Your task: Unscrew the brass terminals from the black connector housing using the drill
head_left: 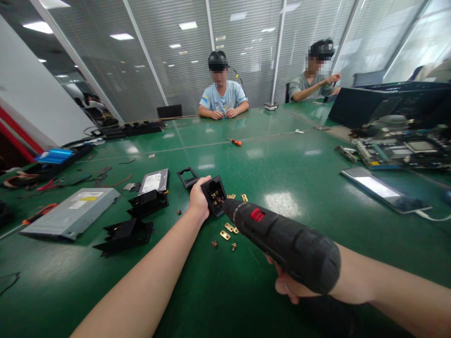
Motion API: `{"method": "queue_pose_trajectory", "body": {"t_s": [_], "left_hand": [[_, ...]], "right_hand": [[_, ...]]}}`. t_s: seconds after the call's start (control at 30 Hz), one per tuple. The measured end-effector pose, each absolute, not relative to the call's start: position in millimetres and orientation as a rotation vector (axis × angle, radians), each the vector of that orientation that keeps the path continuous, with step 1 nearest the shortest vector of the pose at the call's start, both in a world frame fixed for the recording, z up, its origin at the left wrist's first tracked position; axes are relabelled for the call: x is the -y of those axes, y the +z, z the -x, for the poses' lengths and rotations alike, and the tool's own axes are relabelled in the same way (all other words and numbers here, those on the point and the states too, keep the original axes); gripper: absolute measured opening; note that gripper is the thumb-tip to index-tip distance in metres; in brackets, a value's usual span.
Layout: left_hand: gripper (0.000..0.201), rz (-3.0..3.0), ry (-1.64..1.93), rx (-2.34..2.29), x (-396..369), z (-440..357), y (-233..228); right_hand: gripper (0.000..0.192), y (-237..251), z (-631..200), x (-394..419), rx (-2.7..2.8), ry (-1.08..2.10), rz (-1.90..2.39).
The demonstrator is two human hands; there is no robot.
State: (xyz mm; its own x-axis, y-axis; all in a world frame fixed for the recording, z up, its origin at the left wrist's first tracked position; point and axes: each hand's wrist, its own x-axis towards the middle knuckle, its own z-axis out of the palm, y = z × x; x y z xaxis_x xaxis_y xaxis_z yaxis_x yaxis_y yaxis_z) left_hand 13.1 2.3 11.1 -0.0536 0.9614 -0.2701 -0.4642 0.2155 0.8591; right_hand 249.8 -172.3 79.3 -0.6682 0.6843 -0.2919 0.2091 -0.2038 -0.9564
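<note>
Two hands busy, left hand (198,199) grip pinching black socket (214,194), right hand (287,284) grip wrapped round electric screwdriver (282,239), tip inside socket.

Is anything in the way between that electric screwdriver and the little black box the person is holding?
Nothing visible: the electric screwdriver in the right hand points straight into the open black box held by the left hand.

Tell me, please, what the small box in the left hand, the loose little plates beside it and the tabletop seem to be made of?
Box: probably matte black plastic, moulded walls, with brass-coloured contacts inside. Plates: likely brass, a shiny yellow metal with holes. Tabletop: a smooth, glossy green surface that mirrors the ceiling lights; its material is unclear.
</note>
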Motion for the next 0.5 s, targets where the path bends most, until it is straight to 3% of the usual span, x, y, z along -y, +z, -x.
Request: {"method": "queue_pose_trajectory", "body": {"t_s": [0.13, 0.5], "left_hand": [[0.023, -0.618, 1.338, -1.056, -4, -13, 10], [0.026, -0.713, 1.346, -1.018, -6, -6, 4]], "right_hand": [[0.021, 77, -250, 174, 1.642, 2.008, 1.044], [0.033, 62, -252, 172, 1.637, 1.994, 1.112]]}}
